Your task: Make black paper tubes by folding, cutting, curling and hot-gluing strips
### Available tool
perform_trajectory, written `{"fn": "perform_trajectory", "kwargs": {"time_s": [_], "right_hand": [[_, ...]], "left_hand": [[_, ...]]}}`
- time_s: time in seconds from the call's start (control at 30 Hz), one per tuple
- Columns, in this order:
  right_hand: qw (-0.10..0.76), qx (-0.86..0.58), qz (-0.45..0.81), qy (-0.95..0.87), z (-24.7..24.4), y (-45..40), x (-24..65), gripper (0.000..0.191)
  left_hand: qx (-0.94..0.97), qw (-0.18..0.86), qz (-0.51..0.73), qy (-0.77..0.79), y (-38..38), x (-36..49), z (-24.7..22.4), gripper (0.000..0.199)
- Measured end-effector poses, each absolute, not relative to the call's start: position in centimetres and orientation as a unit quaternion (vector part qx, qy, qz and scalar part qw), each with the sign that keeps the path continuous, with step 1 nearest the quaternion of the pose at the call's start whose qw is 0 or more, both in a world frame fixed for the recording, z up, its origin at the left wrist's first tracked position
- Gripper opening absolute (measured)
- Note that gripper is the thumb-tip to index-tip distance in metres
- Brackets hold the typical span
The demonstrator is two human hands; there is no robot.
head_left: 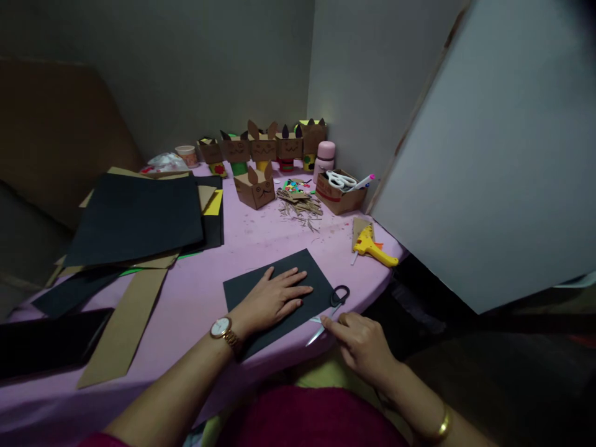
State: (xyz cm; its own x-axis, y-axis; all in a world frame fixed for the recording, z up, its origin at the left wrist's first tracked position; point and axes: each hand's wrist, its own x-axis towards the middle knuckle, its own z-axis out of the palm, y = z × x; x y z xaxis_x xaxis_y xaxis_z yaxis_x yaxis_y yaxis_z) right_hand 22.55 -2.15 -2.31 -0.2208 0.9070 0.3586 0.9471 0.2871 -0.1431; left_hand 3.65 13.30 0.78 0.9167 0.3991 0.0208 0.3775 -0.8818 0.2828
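My left hand (274,298) lies flat with fingers spread on a black sheet of paper (321,276) near the table's front edge. A watch (220,327) is on that wrist. My right hand (363,344) is closed at the sheet's lower right edge, on a pair of scissors (336,300). One black handle loop and part of the silver blades show; the rest of the scissors is hidden behind my fingers. The blade tip points to the lower left, towards the table edge.
Left lie stacked black sheets (139,211), a cardboard strip (128,329) and a dark flat device (51,344). Cardboard animal-faced boxes (255,188) stand behind, near paper scraps (300,205), a pink bottle (325,158) and a box with white scissors (338,197). Right lies a yellow glue gun (372,247).
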Motion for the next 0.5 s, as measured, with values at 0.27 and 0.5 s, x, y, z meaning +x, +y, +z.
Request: {"fn": "perform_trajectory", "kwargs": {"time_s": [0.27, 0.5], "right_hand": [[0.195, -0.591, -0.039, -0.782, -2.5, -2.4, 21.8, 0.052], [0.201, -0.581, -0.044, -0.787, -2.6, -2.5, 20.9, 0.052]], "left_hand": [[0.969, 0.136, 0.054, 0.199, 13.2, 3.5, 0.5, 0.036], [0.969, 0.134, 0.053, 0.200, 13.0, 3.5, 0.7, 0.036]]}}
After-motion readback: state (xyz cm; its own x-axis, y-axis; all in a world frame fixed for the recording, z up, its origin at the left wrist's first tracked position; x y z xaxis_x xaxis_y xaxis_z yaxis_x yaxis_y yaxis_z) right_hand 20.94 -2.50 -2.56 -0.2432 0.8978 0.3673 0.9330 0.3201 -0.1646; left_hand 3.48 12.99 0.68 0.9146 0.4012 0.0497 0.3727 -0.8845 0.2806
